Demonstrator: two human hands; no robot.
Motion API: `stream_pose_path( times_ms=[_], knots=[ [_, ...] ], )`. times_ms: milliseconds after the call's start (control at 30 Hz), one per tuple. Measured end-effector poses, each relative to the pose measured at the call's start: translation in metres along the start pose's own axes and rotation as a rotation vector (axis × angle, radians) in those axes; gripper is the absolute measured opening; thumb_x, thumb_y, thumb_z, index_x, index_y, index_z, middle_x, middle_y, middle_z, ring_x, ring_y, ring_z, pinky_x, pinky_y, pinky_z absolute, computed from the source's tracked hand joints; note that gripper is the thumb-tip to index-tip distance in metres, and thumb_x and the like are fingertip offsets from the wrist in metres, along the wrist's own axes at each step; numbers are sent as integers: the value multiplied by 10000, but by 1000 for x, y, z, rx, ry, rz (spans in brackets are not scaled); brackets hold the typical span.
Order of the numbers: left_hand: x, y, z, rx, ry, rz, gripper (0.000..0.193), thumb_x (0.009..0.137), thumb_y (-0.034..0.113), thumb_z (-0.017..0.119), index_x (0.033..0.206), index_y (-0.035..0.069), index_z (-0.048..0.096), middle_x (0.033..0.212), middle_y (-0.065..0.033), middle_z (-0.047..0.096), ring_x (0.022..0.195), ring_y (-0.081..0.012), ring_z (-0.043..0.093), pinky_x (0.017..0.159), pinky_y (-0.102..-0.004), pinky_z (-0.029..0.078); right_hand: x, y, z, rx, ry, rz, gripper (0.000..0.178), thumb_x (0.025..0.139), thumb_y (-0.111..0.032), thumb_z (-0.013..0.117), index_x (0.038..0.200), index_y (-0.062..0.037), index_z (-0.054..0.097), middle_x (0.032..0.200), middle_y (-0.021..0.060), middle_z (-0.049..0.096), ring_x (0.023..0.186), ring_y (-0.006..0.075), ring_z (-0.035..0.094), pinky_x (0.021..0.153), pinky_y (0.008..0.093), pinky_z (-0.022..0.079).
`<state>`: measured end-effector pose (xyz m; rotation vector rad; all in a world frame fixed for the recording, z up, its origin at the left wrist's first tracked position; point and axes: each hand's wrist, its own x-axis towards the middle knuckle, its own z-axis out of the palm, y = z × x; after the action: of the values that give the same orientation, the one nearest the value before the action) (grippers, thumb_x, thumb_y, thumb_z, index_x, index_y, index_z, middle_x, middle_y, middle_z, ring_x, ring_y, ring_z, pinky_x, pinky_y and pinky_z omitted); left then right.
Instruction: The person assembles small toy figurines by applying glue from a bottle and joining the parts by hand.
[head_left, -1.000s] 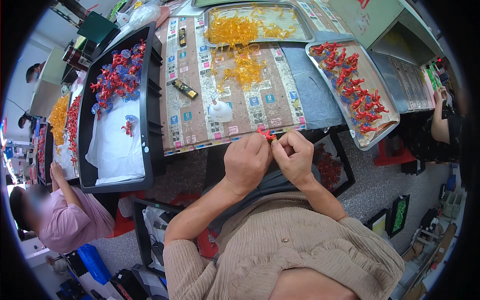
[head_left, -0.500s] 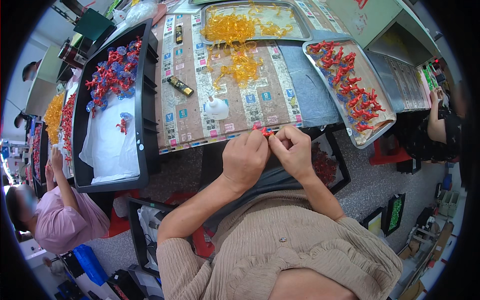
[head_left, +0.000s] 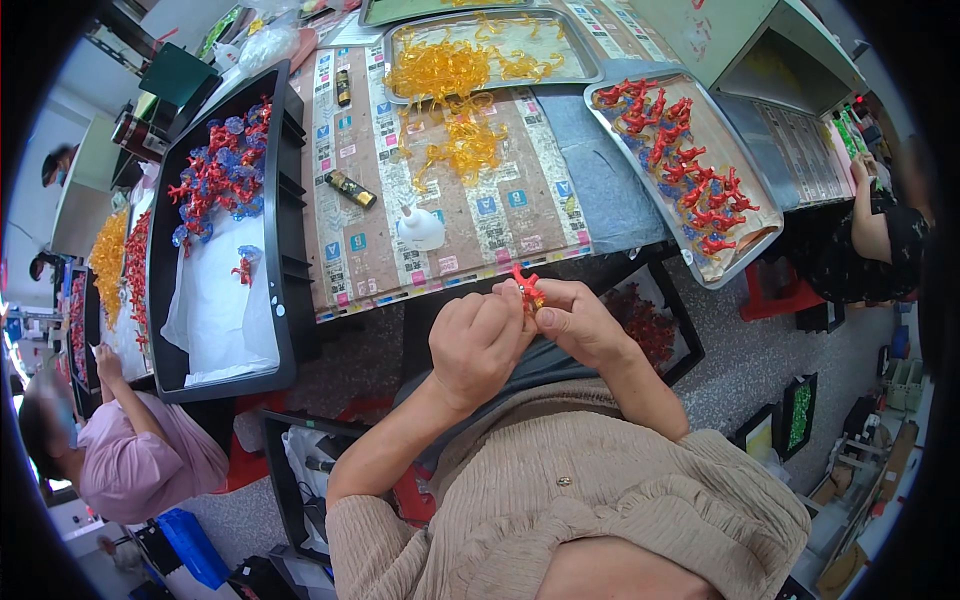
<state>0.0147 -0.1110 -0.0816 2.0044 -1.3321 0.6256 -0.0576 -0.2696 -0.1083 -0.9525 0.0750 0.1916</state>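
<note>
In front of the table's near edge, my left hand point(head_left: 476, 345) and my right hand point(head_left: 583, 325) meet around a small red plastic figure point(head_left: 524, 281). Its red limbs stick up between my fingertips, and a bit of yellow shows at its lower right side. Both hands are closed in a pinch on it; the rest of the figure is hidden by the fingers. A white squeeze bottle point(head_left: 421, 230) with a thin tip stands on the table beyond my hands. Behind the bottle lies a loose heap of translucent yellow curly plastic pieces point(head_left: 466, 148).
On the left, a black tray point(head_left: 288, 215) carries red-and-blue figures on white paper. A metal tray point(head_left: 590, 98) at right holds more. Another metal tray point(head_left: 598, 70) at the back bears yellow pieces. Two dark lighters point(head_left: 350, 188) lie on the table. Other people sit on both sides.
My hands have turned and come slightly nearer to me. The red figure now stands up between my fingers, with more of it showing. The whole view has shifted a little.
</note>
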Motion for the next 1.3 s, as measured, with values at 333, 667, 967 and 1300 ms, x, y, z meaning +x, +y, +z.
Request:
stream_pose_path(
  times_ms=[333, 667, 967, 1300],
  knots=[
    [6, 2, -1, 32, 36, 56, 295, 715, 80, 713, 955, -71, 631, 724, -53, 490, 610, -172, 523, 507, -298, 391, -2, -2, 1, 28, -14, -29, 448, 890, -249, 670, 1210, 46, 565, 1105, 68, 608, 1010, 119, 560, 885, 277, 458],
    [5, 1, 3, 1, 46, 29, 309, 714, 87, 728, 955, -80, 629, 720, -56, 488, 579, -171, 493, 492, -298, 368, -2, -5, 2, 62, -49, -72, 425, 918, -234, 629, 1215, 63, 560, 1136, 87, 601, 1047, 140, 556, 914, 295, 448],
    [5, 1, 7, -19, 31, 22, 344, 711, 99, 738, 979, -85, 627, 725, -64, 498, 575, -185, 495, 487, -312, 367, -4, -6, 0, 52, -19, -76, 450, 912, -247, 641, 1234, 56, 555, 1141, 84, 606, 1043, 129, 560, 918, 289, 450],
    [8, 15, 1, -803, 15, -805, 231, 805, 39, 728, 1025, 3, 665, 873, -26, 576, 712, -95, 552, 636, -234, 469, -10, -19, 2, -475, 276, -255, 308, 888, -162, 683, 1135, 16, 636, 996, 49, 665, 888, 82, 607, 781, 231, 502]
  ],
)
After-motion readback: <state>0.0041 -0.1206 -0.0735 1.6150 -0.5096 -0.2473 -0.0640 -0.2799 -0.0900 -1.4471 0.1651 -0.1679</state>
